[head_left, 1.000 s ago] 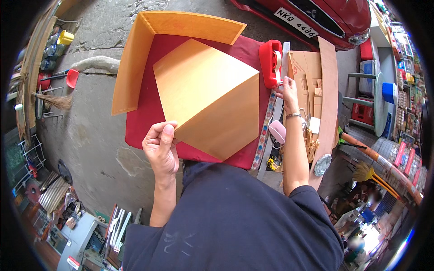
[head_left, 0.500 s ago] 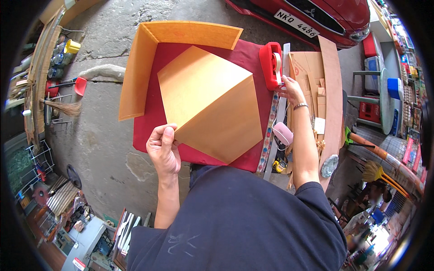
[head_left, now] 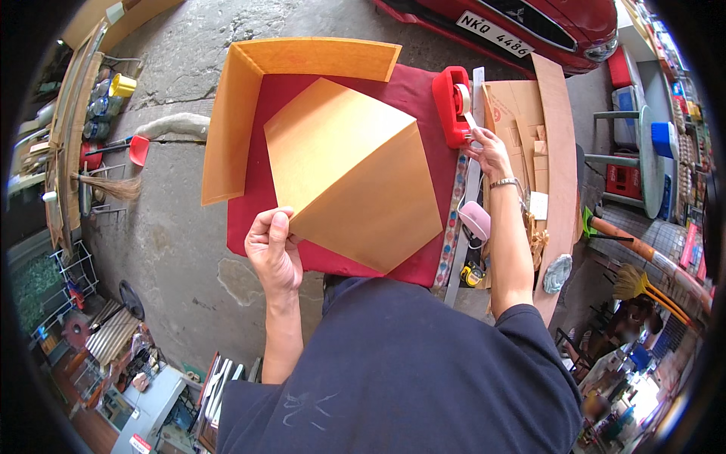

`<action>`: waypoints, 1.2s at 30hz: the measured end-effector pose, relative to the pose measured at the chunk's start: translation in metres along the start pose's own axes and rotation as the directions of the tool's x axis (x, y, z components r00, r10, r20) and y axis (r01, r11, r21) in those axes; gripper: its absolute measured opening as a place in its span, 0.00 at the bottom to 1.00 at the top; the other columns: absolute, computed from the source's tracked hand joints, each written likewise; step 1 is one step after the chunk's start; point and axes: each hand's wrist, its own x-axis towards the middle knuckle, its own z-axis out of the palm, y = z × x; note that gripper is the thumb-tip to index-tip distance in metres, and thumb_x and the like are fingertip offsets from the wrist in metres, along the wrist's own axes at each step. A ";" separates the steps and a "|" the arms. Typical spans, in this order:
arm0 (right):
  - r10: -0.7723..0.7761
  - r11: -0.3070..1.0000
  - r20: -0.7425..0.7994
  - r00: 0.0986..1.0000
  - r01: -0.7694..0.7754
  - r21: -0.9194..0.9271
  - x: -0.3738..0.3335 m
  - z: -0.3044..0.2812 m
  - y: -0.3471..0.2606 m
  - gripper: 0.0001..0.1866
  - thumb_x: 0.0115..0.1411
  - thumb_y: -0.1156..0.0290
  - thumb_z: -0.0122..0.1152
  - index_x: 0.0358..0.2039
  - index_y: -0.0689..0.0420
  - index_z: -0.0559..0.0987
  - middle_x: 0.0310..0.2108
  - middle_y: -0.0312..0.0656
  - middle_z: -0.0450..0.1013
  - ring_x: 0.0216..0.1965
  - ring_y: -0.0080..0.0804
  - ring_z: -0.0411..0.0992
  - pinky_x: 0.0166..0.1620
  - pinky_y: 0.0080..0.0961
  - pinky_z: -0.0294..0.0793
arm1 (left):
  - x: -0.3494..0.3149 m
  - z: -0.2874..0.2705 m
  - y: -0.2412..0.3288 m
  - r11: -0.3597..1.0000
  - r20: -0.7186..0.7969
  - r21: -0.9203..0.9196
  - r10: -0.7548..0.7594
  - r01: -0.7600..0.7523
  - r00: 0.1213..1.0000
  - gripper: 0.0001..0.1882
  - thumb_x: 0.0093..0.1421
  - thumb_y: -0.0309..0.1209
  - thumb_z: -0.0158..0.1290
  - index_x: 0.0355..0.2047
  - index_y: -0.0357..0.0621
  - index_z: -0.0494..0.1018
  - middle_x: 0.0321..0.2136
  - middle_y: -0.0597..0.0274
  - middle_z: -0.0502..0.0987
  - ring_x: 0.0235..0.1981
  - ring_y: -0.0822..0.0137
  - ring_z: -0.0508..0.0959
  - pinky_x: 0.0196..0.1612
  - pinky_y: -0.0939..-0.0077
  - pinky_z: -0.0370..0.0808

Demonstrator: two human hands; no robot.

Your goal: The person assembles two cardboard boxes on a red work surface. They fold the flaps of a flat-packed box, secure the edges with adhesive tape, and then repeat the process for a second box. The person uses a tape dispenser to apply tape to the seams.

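Cardboard sheet (head_left: 340,185), tan, smooth and folded along a straight ridge, over the middle of the red-covered bench (head_left: 242,227). We judge it light, fairly stiff, easily creased, best held by edges or corners. Our left hand (head_left: 274,257) pinches its left corner; our right hand (head_left: 490,151), right of the sheet, grips a pale tape strip (head_left: 470,121) at the red tape dispenser (head_left: 445,110) on the bench's right edge.
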 end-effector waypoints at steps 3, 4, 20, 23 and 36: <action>-0.082 0.996 0.019 0.996 0.082 0.036 -0.005 -0.010 0.012 0.11 0.65 0.64 0.61 0.41 0.57 0.75 0.41 0.42 0.77 0.39 0.40 0.79 0.42 0.35 0.79 | 0.001 0.000 -0.002 1.000 0.007 -0.005 -0.006 0.006 1.000 0.06 0.64 0.29 0.56 0.36 0.39 0.77 0.30 0.59 0.82 0.29 0.69 0.82 0.35 0.73 0.83; -0.110 0.993 0.022 0.994 0.109 0.034 -0.007 -0.009 0.014 0.10 0.65 0.65 0.60 0.41 0.57 0.74 0.42 0.42 0.77 0.40 0.42 0.79 0.43 0.36 0.79 | 0.001 0.000 -0.002 1.000 0.006 -0.005 -0.005 0.005 1.000 0.06 0.65 0.29 0.55 0.36 0.39 0.77 0.30 0.59 0.82 0.29 0.69 0.82 0.35 0.73 0.83; -0.749 0.330 0.014 0.662 0.391 -0.859 -0.057 0.008 0.008 0.09 0.62 0.69 0.60 0.36 0.62 0.79 0.38 0.47 0.73 0.37 0.37 0.74 0.40 0.31 0.73 | 0.002 0.002 0.001 1.000 -0.008 -0.008 -0.026 0.026 1.000 0.07 0.63 0.30 0.57 0.36 0.38 0.77 0.29 0.61 0.81 0.29 0.72 0.81 0.35 0.75 0.82; -0.581 0.624 0.001 0.814 0.446 -0.642 -0.129 0.075 -0.007 0.07 0.66 0.72 0.58 0.39 0.62 0.80 0.28 0.37 0.75 0.27 0.19 0.72 0.34 0.19 0.72 | 0.001 0.000 0.004 0.999 -0.001 -0.044 -0.032 0.032 0.999 0.07 0.64 0.28 0.56 0.36 0.35 0.77 0.29 0.61 0.81 0.28 0.73 0.81 0.36 0.73 0.83; -0.234 0.889 0.227 0.945 0.302 -0.344 -0.295 0.306 -0.031 0.05 0.64 0.75 0.60 0.35 0.65 0.76 0.26 0.39 0.76 0.24 0.21 0.76 0.29 0.16 0.76 | 0.002 0.004 0.005 0.982 0.050 -0.129 -0.133 0.138 0.990 0.04 0.64 0.24 0.56 0.37 0.35 0.75 0.27 0.66 0.79 0.27 0.83 0.75 0.33 0.89 0.71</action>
